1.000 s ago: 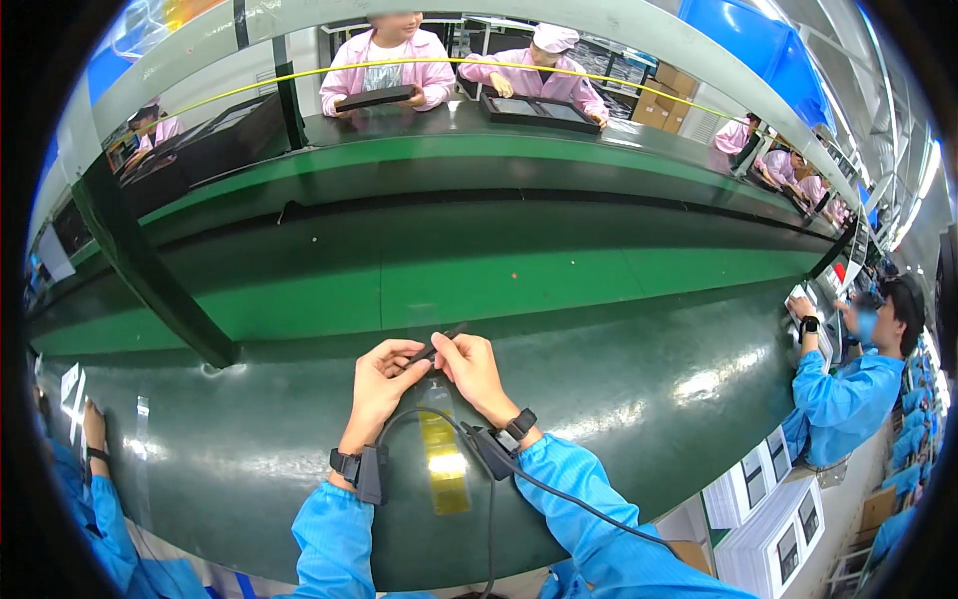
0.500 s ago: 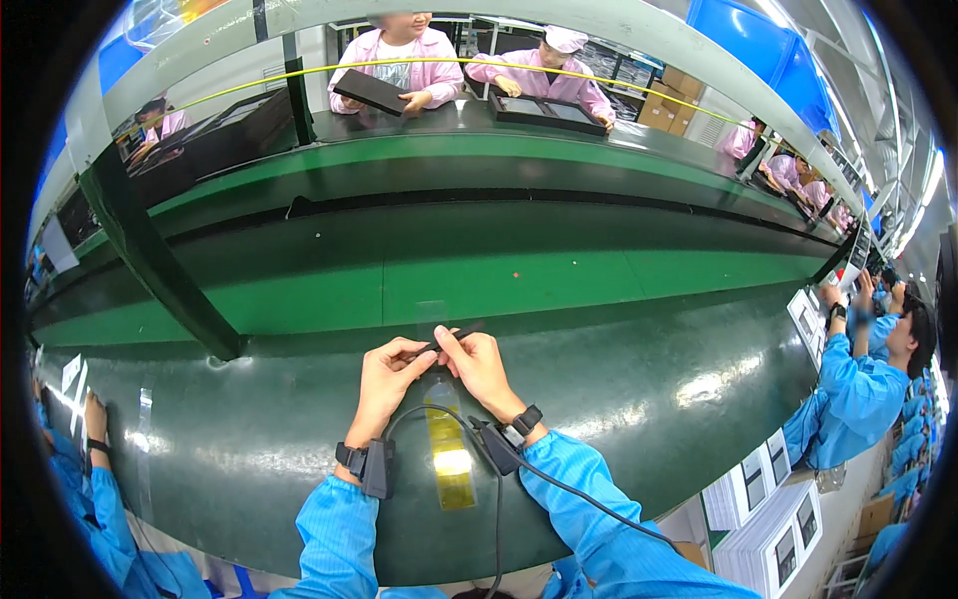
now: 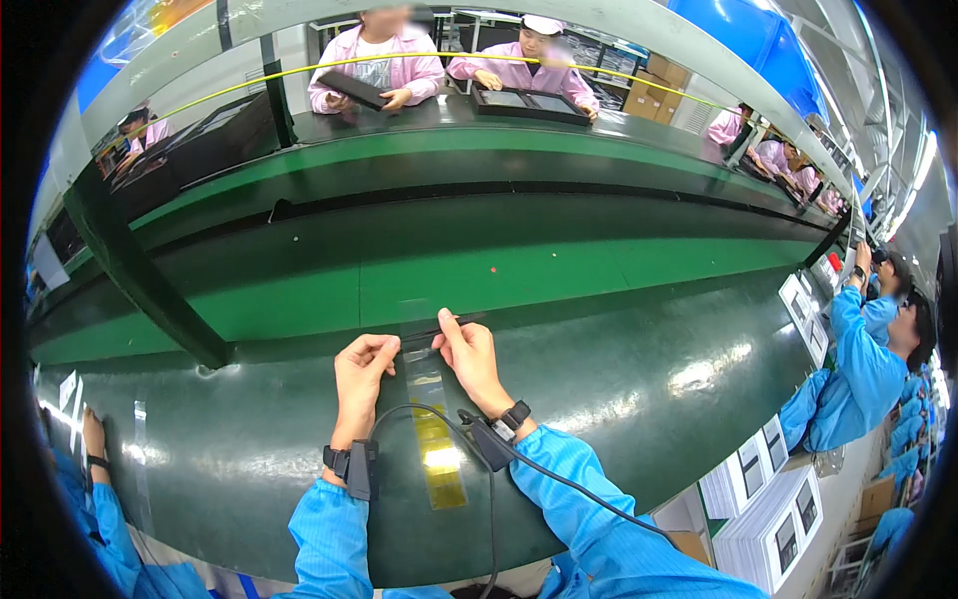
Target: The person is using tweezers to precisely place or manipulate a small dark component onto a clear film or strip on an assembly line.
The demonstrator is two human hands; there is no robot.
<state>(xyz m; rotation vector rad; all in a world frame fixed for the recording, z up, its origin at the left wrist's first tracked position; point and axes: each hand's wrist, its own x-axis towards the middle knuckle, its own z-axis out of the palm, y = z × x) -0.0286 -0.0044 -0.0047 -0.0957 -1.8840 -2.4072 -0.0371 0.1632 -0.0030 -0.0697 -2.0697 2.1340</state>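
Observation:
A thin dark strip point(image 3: 420, 335) stretches between my two hands above the far part of the dark green table point(image 3: 589, 349). Its near-left end sits in the pinched fingers of my left hand point(image 3: 359, 371). My right hand point(image 3: 467, 357) pinches it further along between thumb and fingers, and a dark tip sticks out past the fingers to the right. The strip's exact kind is too small to make out. Below the hands, a band of yellow film point(image 3: 439, 487) lies flat on the table, with a clear strip point(image 3: 426, 379) above it.
A green conveyor belt point(image 3: 559, 277) runs beyond the table. A dark post point(image 3: 150, 275) rises at left. Stacks of white printed boxes point(image 3: 768, 539) stand at lower right. Cables run from both wrist straps. Co-workers in blue sit on both sides; others in pink work opposite with black trays point(image 3: 531, 108).
My hands have drawn apart, exposing more of the dark strip between them. The whole view has shifted slightly. Opposite, a person in pink still holds a black tray.

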